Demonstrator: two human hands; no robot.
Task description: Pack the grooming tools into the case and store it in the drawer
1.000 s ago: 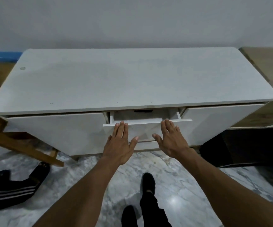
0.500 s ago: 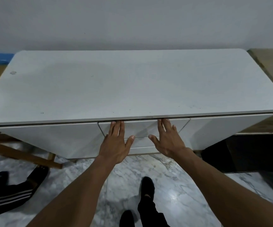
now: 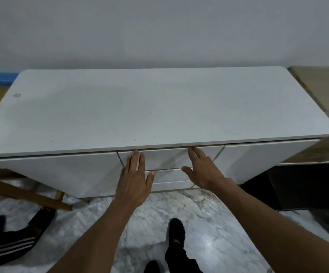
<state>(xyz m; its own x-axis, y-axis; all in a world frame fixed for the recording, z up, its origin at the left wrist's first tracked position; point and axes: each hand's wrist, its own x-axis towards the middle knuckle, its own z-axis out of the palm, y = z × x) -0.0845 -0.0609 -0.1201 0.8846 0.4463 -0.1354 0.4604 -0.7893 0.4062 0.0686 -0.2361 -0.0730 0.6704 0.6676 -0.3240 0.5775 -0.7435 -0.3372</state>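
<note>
The white cabinet's middle drawer point(image 3: 165, 157) sits flush with the panels on either side, fully pushed in. My left hand point(image 3: 133, 180) lies flat against the drawer front, fingers spread and pointing up. My right hand point(image 3: 203, 170) rests flat on the same front, a little to the right. Neither hand holds anything. The case and the grooming tools are out of sight.
The white cabinet top point(image 3: 159, 107) is bare. A wooden frame point(image 3: 21, 190) leans under its left end. A black box point(image 3: 289, 186) stands on the marble floor at the right. Another person's striped leg point(image 3: 7, 243) lies lower left; my feet point(image 3: 176, 231) are below.
The middle drawer, partly open a second ago, has been pushed shut by both hands. The hands stay flat on its front.
</note>
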